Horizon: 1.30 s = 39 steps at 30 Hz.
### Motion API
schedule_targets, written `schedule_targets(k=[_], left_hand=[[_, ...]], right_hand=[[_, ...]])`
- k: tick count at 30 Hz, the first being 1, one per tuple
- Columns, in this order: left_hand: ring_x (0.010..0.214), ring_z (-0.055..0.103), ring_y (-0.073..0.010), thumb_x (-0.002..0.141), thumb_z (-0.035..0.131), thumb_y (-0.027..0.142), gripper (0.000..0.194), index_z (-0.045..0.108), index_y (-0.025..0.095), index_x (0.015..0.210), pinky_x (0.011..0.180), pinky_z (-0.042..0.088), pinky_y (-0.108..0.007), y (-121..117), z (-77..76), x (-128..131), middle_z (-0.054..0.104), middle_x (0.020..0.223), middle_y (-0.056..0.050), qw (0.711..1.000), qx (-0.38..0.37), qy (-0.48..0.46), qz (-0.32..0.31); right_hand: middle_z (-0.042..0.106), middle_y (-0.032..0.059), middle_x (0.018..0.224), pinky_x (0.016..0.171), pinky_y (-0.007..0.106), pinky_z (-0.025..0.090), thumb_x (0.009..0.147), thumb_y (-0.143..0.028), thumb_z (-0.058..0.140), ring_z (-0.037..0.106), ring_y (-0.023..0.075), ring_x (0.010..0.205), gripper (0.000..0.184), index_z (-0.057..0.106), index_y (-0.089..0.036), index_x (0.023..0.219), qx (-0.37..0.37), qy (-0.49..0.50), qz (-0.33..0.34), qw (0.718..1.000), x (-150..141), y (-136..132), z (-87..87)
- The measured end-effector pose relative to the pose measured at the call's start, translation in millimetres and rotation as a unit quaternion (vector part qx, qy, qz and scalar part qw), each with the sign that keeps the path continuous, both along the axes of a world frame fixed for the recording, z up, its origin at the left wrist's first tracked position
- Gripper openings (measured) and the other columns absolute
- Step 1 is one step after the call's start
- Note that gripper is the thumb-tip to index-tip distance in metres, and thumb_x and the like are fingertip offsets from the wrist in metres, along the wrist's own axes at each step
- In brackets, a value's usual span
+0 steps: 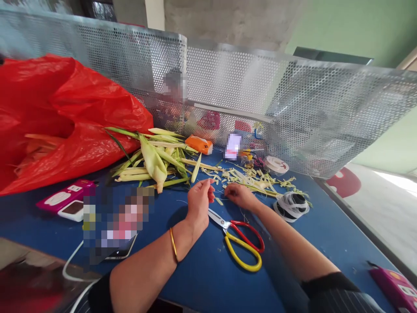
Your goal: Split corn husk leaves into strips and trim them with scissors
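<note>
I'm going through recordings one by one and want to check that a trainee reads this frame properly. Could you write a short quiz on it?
1. True or false: the gold bangle is worn on the arm of the right hand.
2. Which colours are the two handle loops of the scissors?
A) both black
B) red and yellow
C) blue and green
3. Fill in: the big plastic bag beside the green husks is ____.

Key: 1 false, it is on the left arm; 2 B; 3 red.
</note>
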<state>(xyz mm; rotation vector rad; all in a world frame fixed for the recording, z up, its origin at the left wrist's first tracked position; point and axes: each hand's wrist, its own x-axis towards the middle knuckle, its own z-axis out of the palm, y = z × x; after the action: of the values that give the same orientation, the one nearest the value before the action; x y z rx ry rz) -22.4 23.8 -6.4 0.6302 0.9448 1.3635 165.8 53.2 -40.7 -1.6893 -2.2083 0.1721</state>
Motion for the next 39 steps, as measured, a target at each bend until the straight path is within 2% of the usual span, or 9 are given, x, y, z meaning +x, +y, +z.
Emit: schedule_targets(k=[5, 10, 16, 23, 28, 31, 34, 36, 39], left_hand=[[0.047, 0.044, -0.0048, 0.064, 0.074, 0.04, 0.033, 0.069, 0.012, 0.08, 0.045, 0.032, -0.019, 2.7, 2.0, -3.0, 0.054, 0.059, 0.003, 1.0, -0.01, -0.021, 0.015], [0.046, 0.043, -0.0049, 0.066, 0.071, 0.037, 0.028, 0.069, 0.012, 0.078, 0.045, 0.031, -0.019, -4.4, 1.8, 1.0, 0.053, 0.057, 0.003, 1.0, -0.011, -0.025, -0.008], [0.046, 0.042, -0.0045, 0.07, 0.066, 0.032, 0.024, 0.069, 0.011, 0.08, 0.045, 0.03, -0.019, -11.1, 1.0, 4.4, 0.052, 0.058, 0.003, 0.999, -0.032, -0.004, -0.042], [0.046, 0.042, -0.0053, 0.07, 0.067, 0.034, 0.022, 0.067, 0.012, 0.073, 0.045, 0.03, -0.019, -8.5, -2.1, 4.9, 0.05, 0.055, 0.003, 0.998, -0.016, 0.015, -0.061], [0.047, 0.043, -0.0053, 0.07, 0.068, 0.033, 0.022, 0.07, 0.012, 0.075, 0.046, 0.03, -0.019, -9.5, -4.5, 5.3, 0.052, 0.057, 0.003, 0.996, -0.034, 0.023, -0.082], [0.046, 0.043, -0.005, 0.071, 0.069, 0.033, 0.021, 0.07, 0.013, 0.074, 0.047, 0.03, -0.02, -12.1, -3.6, 5.0, 0.052, 0.057, 0.003, 0.993, -0.038, 0.02, -0.107], [0.046, 0.043, -0.0048, 0.07, 0.07, 0.034, 0.021, 0.071, 0.013, 0.074, 0.047, 0.029, -0.02, -12.2, -1.5, 3.9, 0.052, 0.057, 0.003, 0.993, -0.037, 0.011, -0.108], [0.047, 0.043, -0.0049, 0.07, 0.07, 0.034, 0.023, 0.071, 0.013, 0.076, 0.046, 0.029, -0.02, -10.6, -0.8, 3.1, 0.052, 0.058, 0.003, 0.995, -0.031, 0.007, -0.097], [0.047, 0.042, -0.0047, 0.068, 0.072, 0.036, 0.025, 0.07, 0.012, 0.077, 0.047, 0.03, -0.019, -8.7, -1.4, 2.8, 0.052, 0.057, 0.003, 0.996, -0.022, 0.005, -0.084]], right_hand=[[0.066, 0.0093, 0.103, 0.073, 0.03, 0.047, 0.088, -0.012, 0.047, 0.061, 0.0171, 0.079, 0.026, 0.069, -0.019, 0.099, 0.091, 0.013, -0.089, 0.992, 6.4, 8.5, 8.7], [0.067, 0.0027, 0.094, 0.082, 0.026, 0.047, 0.08, -0.023, 0.065, 0.062, 0.0169, 0.09, 0.008, 0.069, -0.024, 0.088, 0.051, -0.06, 0.152, 0.985, -17.4, -9.8, 0.6], [0.066, 0.016, 0.103, 0.088, 0.039, 0.043, 0.088, -0.008, 0.043, 0.06, 0.0265, 0.099, 0.03, 0.068, -0.014, 0.103, 0.121, -0.106, -0.031, 0.987, -11.4, 16.5, 3.5], [0.052, 0.005, 0.145, 0.112, 0.033, 0.03, 0.094, -0.032, 0.052, 0.043, 0.0205, 0.136, 0.045, 0.053, -0.023, 0.138, 0.069, -0.139, 0.167, 0.974, -72.6, 58.8, -14.2], [0.054, 0.019, 0.141, 0.111, 0.047, 0.033, 0.095, -0.036, 0.05, 0.047, 0.0309, 0.133, 0.047, 0.055, -0.011, 0.134, 0.061, -0.134, 0.082, 0.986, -32.3, 73.3, -21.8], [0.064, 0.024, 0.124, 0.105, 0.055, 0.037, 0.096, -0.027, 0.044, 0.054, 0.0355, 0.124, 0.037, 0.063, -0.01, 0.122, 0.071, -0.123, -0.012, 0.99, 21.5, 61.8, -13.7], [0.058, 0.0223, 0.134, 0.109, 0.054, 0.033, 0.097, -0.027, 0.043, 0.047, 0.0341, 0.132, 0.039, 0.059, -0.011, 0.129, 0.093, -0.107, -0.055, 0.988, 44.5, 33.1, -3.9], [0.056, 0.0147, 0.14, 0.113, 0.048, 0.033, 0.096, -0.032, 0.046, 0.044, 0.0285, 0.136, 0.042, 0.055, -0.017, 0.135, 0.089, -0.074, -0.021, 0.993, 33.3, 8.2, -1.5], [0.053, 0.0093, 0.144, 0.111, 0.043, 0.039, 0.098, -0.039, 0.043, 0.048, 0.0236, 0.134, 0.046, 0.051, -0.024, 0.14, -0.004, 0.096, 0.154, 0.983, -3.8, -22.4, -6.0]])
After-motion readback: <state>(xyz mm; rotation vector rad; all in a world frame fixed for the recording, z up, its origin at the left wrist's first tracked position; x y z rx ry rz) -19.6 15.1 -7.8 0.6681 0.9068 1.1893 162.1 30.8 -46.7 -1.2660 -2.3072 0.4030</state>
